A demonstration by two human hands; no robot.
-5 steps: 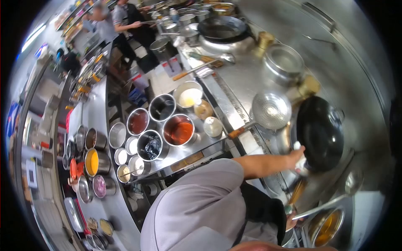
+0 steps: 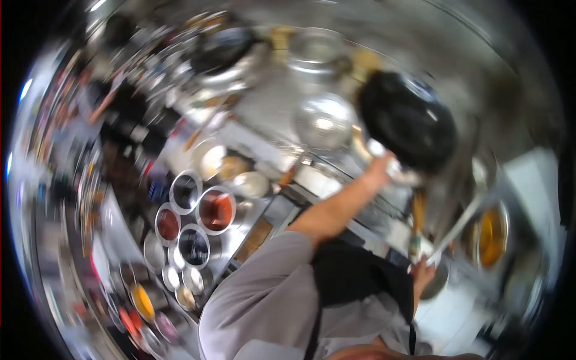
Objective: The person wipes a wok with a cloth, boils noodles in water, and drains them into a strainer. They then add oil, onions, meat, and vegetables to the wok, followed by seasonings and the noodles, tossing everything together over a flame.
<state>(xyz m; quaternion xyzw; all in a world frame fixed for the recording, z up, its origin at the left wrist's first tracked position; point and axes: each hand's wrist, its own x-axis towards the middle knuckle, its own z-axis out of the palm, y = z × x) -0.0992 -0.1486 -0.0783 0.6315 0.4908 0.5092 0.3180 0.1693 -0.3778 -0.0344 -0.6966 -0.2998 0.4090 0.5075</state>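
My left hand (image 2: 380,170) reaches out on a bare forearm and is closed on the near rim of a black wok (image 2: 408,123), with a white cloth (image 2: 396,171) at the grip. The wok is tilted up on the steel range. My right hand (image 2: 423,273), closer to my apron, is wrapped round the handle end of a long metal ladle (image 2: 459,231). The ladle's blurred bowl points away, to the right of the wok. Beside the ladle stands a metal pot with orange-yellow liquid (image 2: 492,237). A wooden-handled brush or whisk-like tool (image 2: 417,216) lies between my hands.
A perforated strainer (image 2: 324,122) with a wooden handle rests left of the wok. Several sauce pots, including one with red liquid (image 2: 216,210), stand on the steel counter. Behind are a second wok (image 2: 222,51) and a steel pot (image 2: 316,51). A blurred person (image 2: 90,108) stands far left.
My view has swung, so the whole scene shifts and blurs, with the wok now higher and further left. More of my right hand and the ladle shows. Both grips are kept.
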